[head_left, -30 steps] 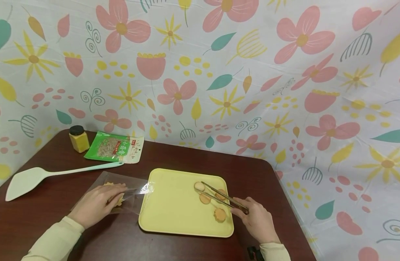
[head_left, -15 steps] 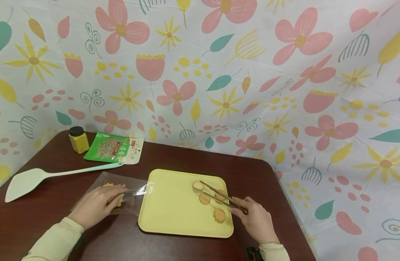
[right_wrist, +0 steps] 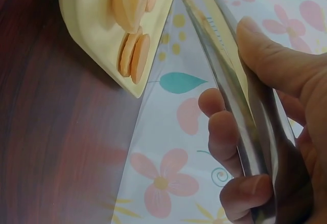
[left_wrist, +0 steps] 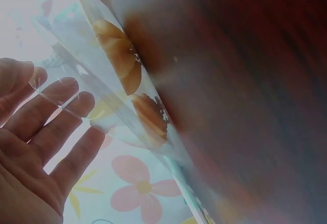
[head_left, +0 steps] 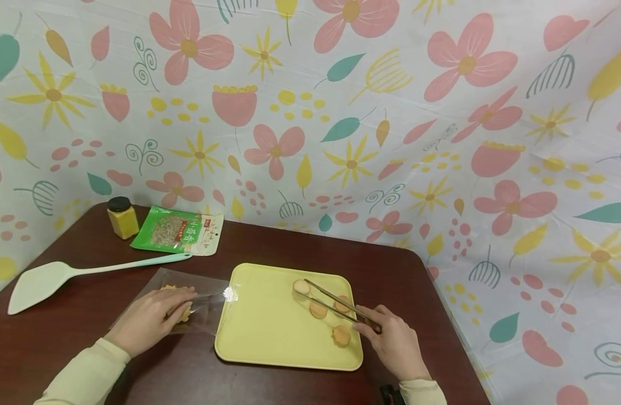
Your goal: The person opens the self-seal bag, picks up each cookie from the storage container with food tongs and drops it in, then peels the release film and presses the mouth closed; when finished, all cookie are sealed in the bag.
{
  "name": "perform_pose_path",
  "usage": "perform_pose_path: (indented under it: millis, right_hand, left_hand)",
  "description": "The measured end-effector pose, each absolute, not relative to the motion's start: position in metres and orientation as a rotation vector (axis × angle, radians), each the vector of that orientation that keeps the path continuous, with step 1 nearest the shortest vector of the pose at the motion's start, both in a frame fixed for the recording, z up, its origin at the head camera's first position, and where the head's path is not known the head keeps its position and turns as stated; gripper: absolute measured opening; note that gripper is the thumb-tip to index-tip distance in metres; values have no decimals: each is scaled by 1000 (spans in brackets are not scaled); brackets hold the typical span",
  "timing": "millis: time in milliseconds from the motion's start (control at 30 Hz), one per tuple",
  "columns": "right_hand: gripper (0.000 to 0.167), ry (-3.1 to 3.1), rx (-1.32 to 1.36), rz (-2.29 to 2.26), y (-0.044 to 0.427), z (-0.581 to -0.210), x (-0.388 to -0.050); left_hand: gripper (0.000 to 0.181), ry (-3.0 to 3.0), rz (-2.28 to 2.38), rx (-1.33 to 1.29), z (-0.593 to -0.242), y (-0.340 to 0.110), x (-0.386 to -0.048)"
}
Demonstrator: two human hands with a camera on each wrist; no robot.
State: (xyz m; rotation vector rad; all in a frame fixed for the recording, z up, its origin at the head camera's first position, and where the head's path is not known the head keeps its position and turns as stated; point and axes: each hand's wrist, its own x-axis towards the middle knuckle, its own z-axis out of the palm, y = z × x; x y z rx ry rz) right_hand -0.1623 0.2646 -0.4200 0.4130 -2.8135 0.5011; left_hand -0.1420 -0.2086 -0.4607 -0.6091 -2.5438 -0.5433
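Note:
My left hand (head_left: 151, 318) lies over a clear plastic bag (head_left: 201, 315) of yellowish cookies. Thumb and index finger pinch the film's edge in the left wrist view, where cookies (left_wrist: 122, 55) show through the plastic. My right hand (head_left: 395, 340) grips metal tongs (head_left: 336, 301), with the thumb on one arm and curled fingers on the other. A pale round cookie (head_left: 301, 287) sits between the tong tips, above the yellow tray (head_left: 265, 332). More cookies (head_left: 341, 334) rest on the tray's right side, some in stacks in the right wrist view.
A pale spatula (head_left: 44, 287) lies at the left. Behind it stand a yellow jar with a black lid (head_left: 122, 218) and a green-and-white seasoning packet (head_left: 179, 230), lying flat. A flower-patterned sheet (head_left: 310, 140) hangs behind and right of the dark table (head_left: 381, 259).
The tongs and the cookie between their tips have moved slightly left over the tray, my right hand following. My left hand and the bag have stayed in place.

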Motion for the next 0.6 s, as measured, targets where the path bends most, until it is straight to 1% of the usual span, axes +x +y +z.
perform_pose_path:
  millis: [600]
  right_hand:
    - [33, -2735, 499, 548, 257, -421, -162]
  left_hand:
    - [28, -2521, -546, -614, -462, -209, -142]
